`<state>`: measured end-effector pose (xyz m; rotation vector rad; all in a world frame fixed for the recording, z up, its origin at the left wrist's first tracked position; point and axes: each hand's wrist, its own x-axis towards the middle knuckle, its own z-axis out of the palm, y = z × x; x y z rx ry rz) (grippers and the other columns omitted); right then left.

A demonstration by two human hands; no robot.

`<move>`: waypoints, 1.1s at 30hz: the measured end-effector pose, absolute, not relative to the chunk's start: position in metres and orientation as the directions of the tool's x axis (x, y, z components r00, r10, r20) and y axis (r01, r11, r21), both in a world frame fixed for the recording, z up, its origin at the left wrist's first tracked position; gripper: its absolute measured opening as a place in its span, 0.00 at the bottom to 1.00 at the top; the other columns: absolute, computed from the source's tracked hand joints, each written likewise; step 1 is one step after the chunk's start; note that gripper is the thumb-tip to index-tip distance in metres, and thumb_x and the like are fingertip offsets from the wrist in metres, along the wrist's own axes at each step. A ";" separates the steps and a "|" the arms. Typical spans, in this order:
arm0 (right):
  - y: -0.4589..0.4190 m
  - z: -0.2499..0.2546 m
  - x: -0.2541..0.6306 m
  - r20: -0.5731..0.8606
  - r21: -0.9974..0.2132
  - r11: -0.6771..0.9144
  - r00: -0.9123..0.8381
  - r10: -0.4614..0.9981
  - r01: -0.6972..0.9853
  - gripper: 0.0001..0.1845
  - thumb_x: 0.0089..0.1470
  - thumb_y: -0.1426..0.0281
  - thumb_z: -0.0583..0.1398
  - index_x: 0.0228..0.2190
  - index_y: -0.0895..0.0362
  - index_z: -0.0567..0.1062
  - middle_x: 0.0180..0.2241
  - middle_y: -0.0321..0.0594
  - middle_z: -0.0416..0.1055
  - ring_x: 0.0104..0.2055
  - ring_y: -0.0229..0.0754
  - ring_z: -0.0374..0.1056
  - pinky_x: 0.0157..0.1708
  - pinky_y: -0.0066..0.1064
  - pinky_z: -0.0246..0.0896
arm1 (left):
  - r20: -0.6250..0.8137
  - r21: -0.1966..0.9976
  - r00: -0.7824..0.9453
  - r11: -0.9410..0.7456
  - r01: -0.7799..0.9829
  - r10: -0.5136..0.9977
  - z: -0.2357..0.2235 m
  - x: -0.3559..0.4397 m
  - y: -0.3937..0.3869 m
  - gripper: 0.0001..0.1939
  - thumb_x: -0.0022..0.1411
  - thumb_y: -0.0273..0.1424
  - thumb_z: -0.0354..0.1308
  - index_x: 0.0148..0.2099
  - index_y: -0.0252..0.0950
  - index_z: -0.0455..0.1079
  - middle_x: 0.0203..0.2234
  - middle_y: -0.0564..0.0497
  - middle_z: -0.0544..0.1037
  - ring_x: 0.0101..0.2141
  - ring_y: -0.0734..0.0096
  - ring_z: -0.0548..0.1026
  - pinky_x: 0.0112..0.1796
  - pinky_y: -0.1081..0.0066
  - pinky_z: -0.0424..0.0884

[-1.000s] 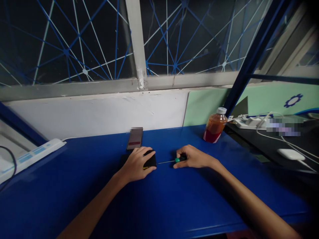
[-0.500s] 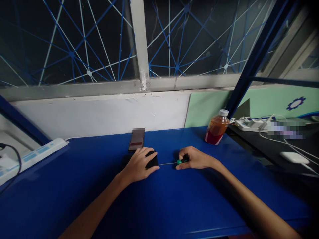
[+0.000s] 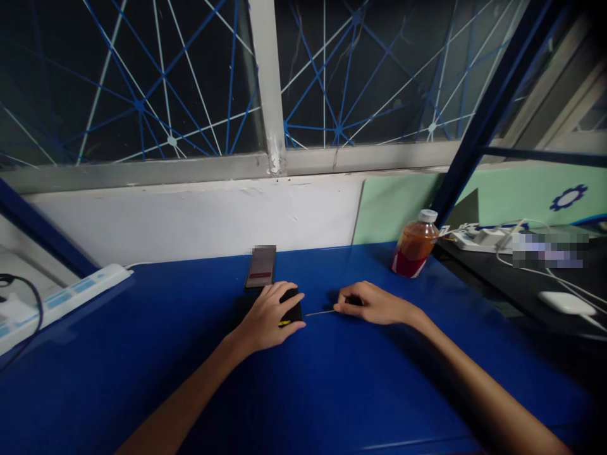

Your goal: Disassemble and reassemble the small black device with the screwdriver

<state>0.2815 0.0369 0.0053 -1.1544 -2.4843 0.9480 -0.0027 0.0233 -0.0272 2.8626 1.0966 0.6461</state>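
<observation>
Glossy blue tabletop: hands hold black block and thin shaft.

Tabletop: smooth blue paint, semi-gloss. Screwdriver: thin bare-metal shaft, low shine. Black block: matt, exact mat'l unclear. Phone screen: smooth, glassy. Bottle: clear glossy plastic w/ white plastic cap. Power strip: smooth white plastic. Window frame: dull metal look, chipped nr. bottom. Panes: smooth dark glass. White wall: matt, scuffed.
</observation>
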 end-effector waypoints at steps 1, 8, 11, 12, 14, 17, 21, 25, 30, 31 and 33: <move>0.038 0.005 0.282 -0.051 -0.635 0.485 -0.660 0.750 0.601 0.23 0.60 0.53 0.54 0.29 0.58 0.76 0.21 0.34 0.67 0.21 0.33 0.55 0.23 0.28 0.47 | 0.374 0.159 0.670 -0.756 0.635 0.641 -0.028 -0.003 0.024 0.25 0.63 0.40 0.58 0.60 0.43 0.63 0.55 0.42 0.67 0.56 0.48 0.64 0.52 0.45 0.63; 0.039 0.001 0.284 -0.045 -0.610 0.478 -0.630 0.775 0.632 0.22 0.49 0.49 0.63 0.28 0.57 0.73 0.22 0.32 0.65 0.22 0.33 0.54 0.23 0.28 0.46 | 0.345 0.183 0.670 -0.747 0.639 0.658 -0.028 -0.005 0.025 0.24 0.62 0.38 0.60 0.60 0.47 0.63 0.57 0.44 0.65 0.56 0.49 0.63 0.52 0.46 0.64; 0.038 0.001 0.282 -0.063 -0.626 0.466 -0.636 0.769 0.626 0.21 0.47 0.52 0.65 0.28 0.56 0.69 0.21 0.30 0.64 0.22 0.33 0.55 0.23 0.27 0.46 | 0.320 0.203 0.683 -0.751 0.628 0.657 -0.026 -0.004 0.025 0.21 0.63 0.36 0.60 0.58 0.49 0.66 0.59 0.46 0.63 0.57 0.50 0.62 0.52 0.47 0.64; 0.038 0.001 0.281 -0.069 -0.628 0.463 -0.638 0.767 0.625 0.21 0.47 0.53 0.66 0.28 0.56 0.68 0.21 0.30 0.64 0.22 0.33 0.55 0.22 0.27 0.46 | 0.315 0.208 0.687 -0.754 0.623 0.655 -0.025 -0.004 0.025 0.20 0.63 0.35 0.60 0.57 0.50 0.67 0.59 0.46 0.62 0.58 0.50 0.61 0.53 0.47 0.63; 0.037 0.003 0.280 -0.066 -0.627 0.467 -0.640 0.766 0.623 0.21 0.47 0.53 0.66 0.29 0.56 0.68 0.20 0.29 0.63 0.22 0.33 0.55 0.22 0.27 0.46 | 0.308 0.216 0.691 -0.755 0.619 0.654 -0.024 -0.004 0.024 0.16 0.63 0.35 0.59 0.54 0.50 0.70 0.60 0.47 0.61 0.58 0.50 0.61 0.53 0.46 0.63; 0.035 0.006 0.279 -0.031 -0.624 0.477 -0.629 0.776 0.619 0.20 0.55 0.51 0.59 0.30 0.56 0.70 0.20 0.31 0.63 0.21 0.33 0.55 0.22 0.27 0.46 | 0.304 0.220 0.691 -0.754 0.619 0.656 -0.022 -0.004 0.022 0.14 0.63 0.34 0.59 0.52 0.49 0.72 0.61 0.47 0.59 0.59 0.50 0.60 0.53 0.45 0.62; 0.035 0.007 0.282 -0.004 -0.611 0.501 -0.636 0.772 0.613 0.19 0.58 0.53 0.57 0.30 0.57 0.72 0.21 0.33 0.66 0.22 0.34 0.58 0.23 0.28 0.47 | 0.296 0.226 0.693 -0.753 0.618 0.657 -0.021 -0.003 0.022 0.12 0.63 0.34 0.59 0.50 0.48 0.73 0.62 0.47 0.58 0.59 0.48 0.60 0.52 0.44 0.63; 0.038 0.003 0.284 -0.002 -0.570 0.531 -0.647 0.763 0.627 0.22 0.54 0.50 0.59 0.27 0.57 0.75 0.21 0.33 0.66 0.22 0.34 0.56 0.23 0.28 0.45 | 0.286 0.230 0.693 -0.749 0.621 0.662 -0.021 -0.002 0.021 0.11 0.63 0.32 0.59 0.49 0.47 0.73 0.62 0.48 0.57 0.59 0.49 0.59 0.53 0.45 0.62; 0.040 -0.001 0.283 0.002 -0.571 0.518 -0.630 0.777 0.637 0.22 0.50 0.49 0.62 0.27 0.57 0.74 0.22 0.32 0.66 0.23 0.34 0.56 0.24 0.28 0.46 | 0.298 0.226 0.692 -0.753 0.618 0.658 -0.021 -0.002 0.020 0.11 0.63 0.32 0.59 0.48 0.47 0.73 0.62 0.48 0.58 0.59 0.49 0.60 0.53 0.46 0.62; 0.040 -0.002 0.283 -0.012 -0.573 0.509 -0.628 0.778 0.642 0.22 0.50 0.50 0.62 0.27 0.57 0.73 0.22 0.32 0.66 0.23 0.34 0.56 0.24 0.27 0.46 | 0.300 0.226 0.693 -0.755 0.616 0.655 -0.021 -0.002 0.020 0.11 0.63 0.32 0.59 0.48 0.47 0.73 0.61 0.48 0.59 0.58 0.49 0.61 0.53 0.46 0.62; 0.040 -0.002 0.282 -0.042 -0.576 0.492 -0.625 0.780 0.653 0.21 0.50 0.51 0.63 0.26 0.57 0.72 0.21 0.31 0.65 0.23 0.34 0.56 0.24 0.27 0.46 | 0.301 0.228 0.695 -0.756 0.613 0.654 -0.021 -0.002 0.021 0.11 0.63 0.32 0.59 0.48 0.47 0.73 0.61 0.48 0.59 0.58 0.49 0.61 0.52 0.46 0.63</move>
